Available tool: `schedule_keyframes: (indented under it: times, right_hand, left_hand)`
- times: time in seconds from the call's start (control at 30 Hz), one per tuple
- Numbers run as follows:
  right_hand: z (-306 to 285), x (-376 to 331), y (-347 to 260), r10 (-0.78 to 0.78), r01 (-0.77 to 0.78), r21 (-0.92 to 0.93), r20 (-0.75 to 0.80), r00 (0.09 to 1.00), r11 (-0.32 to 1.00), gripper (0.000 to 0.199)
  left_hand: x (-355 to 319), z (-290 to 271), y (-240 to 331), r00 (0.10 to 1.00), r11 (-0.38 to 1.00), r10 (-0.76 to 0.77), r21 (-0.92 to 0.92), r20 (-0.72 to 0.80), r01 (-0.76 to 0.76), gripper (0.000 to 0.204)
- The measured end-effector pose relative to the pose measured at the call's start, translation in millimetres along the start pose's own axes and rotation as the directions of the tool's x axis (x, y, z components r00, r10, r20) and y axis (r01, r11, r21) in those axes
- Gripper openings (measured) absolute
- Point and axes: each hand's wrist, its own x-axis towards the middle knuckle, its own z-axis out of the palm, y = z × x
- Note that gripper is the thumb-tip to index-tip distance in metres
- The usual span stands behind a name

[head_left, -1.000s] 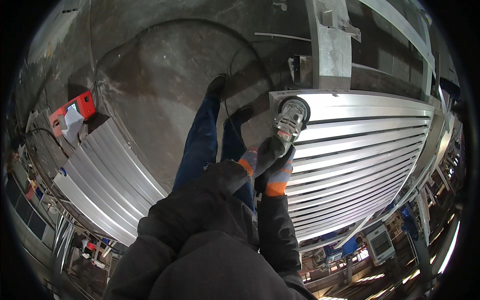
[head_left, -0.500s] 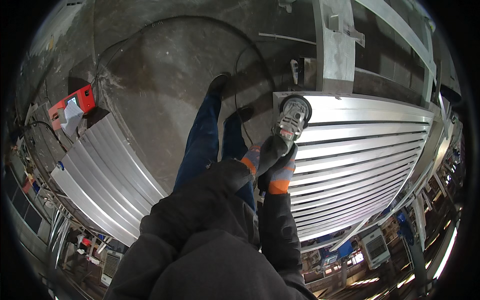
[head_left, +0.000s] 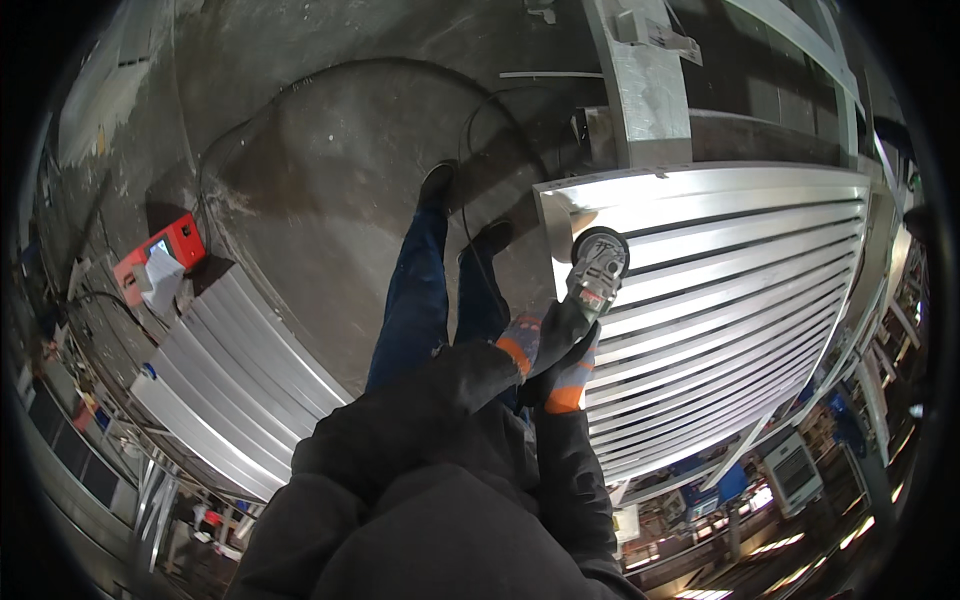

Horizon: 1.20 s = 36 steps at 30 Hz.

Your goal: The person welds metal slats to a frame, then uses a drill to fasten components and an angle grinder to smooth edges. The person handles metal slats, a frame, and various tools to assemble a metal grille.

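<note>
An angle grinder with a grey metal head and a round dark disc is over the slatted silver metal panel, near its far left corner. Its disc overlaps the upper slats; whether it touches them I cannot tell. My left hand, in a dark glove with a grey and orange cuff, is closed around the tool's body. Just behind it, my right hand, gloved alike, is closed around the rear part of the grinder. The fingers of both hands are partly hidden.
A metal beam frame stands beyond the panel. On the left lie a ribbed metal sheet and a red box-shaped device with papers against it. A dark cable loops across the floor near my feet.
The grinder has moved toward me and a little to the right along the panel, away from its far left corner. Both hands keep their grip; the whole view has shifted slightly.
</note>
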Motion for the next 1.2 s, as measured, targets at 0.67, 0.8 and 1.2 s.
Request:
schedule_keyframes:
  times: [0.67,0.8,1.2]
  right_hand:
    - [50,13,4,-0.207,0.17,0.15,0.276,0.939,0.974,0.086]
    - [48,14,0,-0.242,0.24,0.039,0.228,0.943,0.97,0.084]
    - [53,18,-20,-0.245,0.216,0.16,0.193,0.95,0.963,0.071]
  left_hand:
    - [-12,-88,-7,0.805,-0.308,0.338,0.865,0.488,-0.396,0.023]
    - [-17,-93,8,0.782,-0.521,0.3,0.781,0.546,-0.346,0.022]
    - [-3,-79,-89,0.851,-0.61,0.306,0.774,0.426,-0.169,0.023]
